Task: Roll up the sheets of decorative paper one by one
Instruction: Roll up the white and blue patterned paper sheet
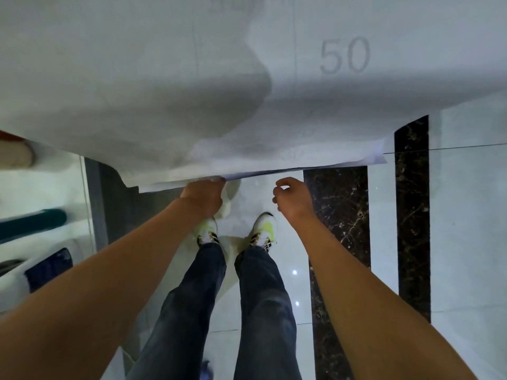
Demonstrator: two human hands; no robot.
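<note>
A large white sheet of decorative paper (pixel 170 86) with faint grid lines and a grey "50" printed on it fills the upper half of the head view, hanging in the air in front of me. My left hand (pixel 204 197) grips its near bottom edge from below, fingers hidden behind the paper. My right hand (pixel 292 200) hovers just under the same edge, a little to the right, with loosely curled fingers that hold nothing. The sheet's lower right corner (pixel 375 157) hangs free.
I stand on a glossy white tiled floor (pixel 466 215) with dark marble strips (pixel 411 204) on the right. On the left lie rolled papers: a beige roll (pixel 16 156), a green roll (pixel 35 223) and a dark blue roll (pixel 49 270). My legs and shoes (pixel 263 229) are below.
</note>
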